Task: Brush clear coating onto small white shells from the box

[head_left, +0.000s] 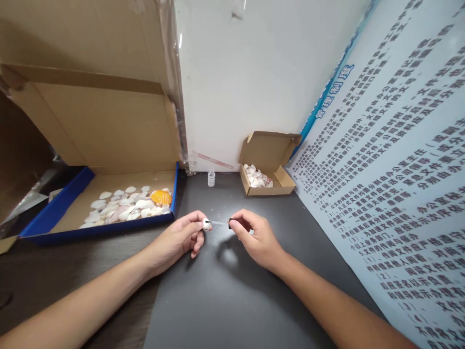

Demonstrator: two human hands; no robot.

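Note:
My left hand [187, 236] pinches a small white shell [206, 224] between thumb and fingertips, the other fingers curled below. Between finger and thumb of my right hand [256, 235] is the black cap of a small brush [219, 223], its thin pale stem pointing left. The dark brush tip touches the shell. Beyond the hands a small clear glass bottle [211, 179] stands uncapped on the dark mat [218, 300]; I cannot tell how full it is.
At the left, an open blue-edged cardboard box [82, 186] holds many white shells and an orange scallop shell [161, 197]. A small open carton [269, 190] with shells stands at the back right. A printed board [381, 145] leans along the right, a white panel [261, 72] behind.

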